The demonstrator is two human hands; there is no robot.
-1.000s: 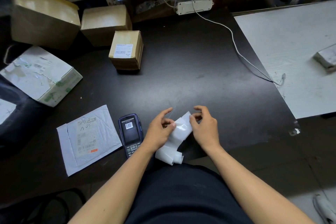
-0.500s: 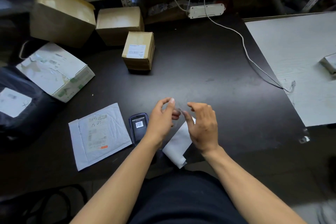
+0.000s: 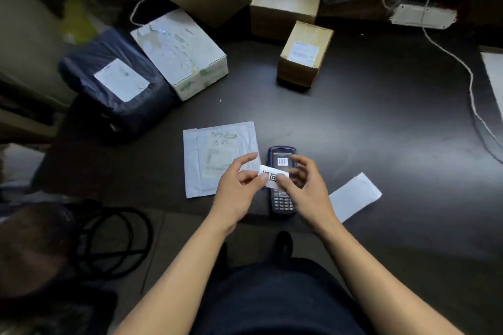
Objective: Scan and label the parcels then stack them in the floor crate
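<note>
Now QR label (image 3: 273, 177) betw. left hand (image 3: 239, 189) & right hand (image 3: 307, 187) fingertips, above scanner (image 3: 281, 200).

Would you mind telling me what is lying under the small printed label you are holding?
Under the label, pinched by the left hand and right hand, lies the handheld scanner on the dark table. Its screen top and keypad show; its middle is covered.

forearms bare, no sleeves | hands (image 3: 272, 185) ungloved | dark navy garment (image 3: 272, 302) | dark shoe (image 3: 283, 243)
</note>
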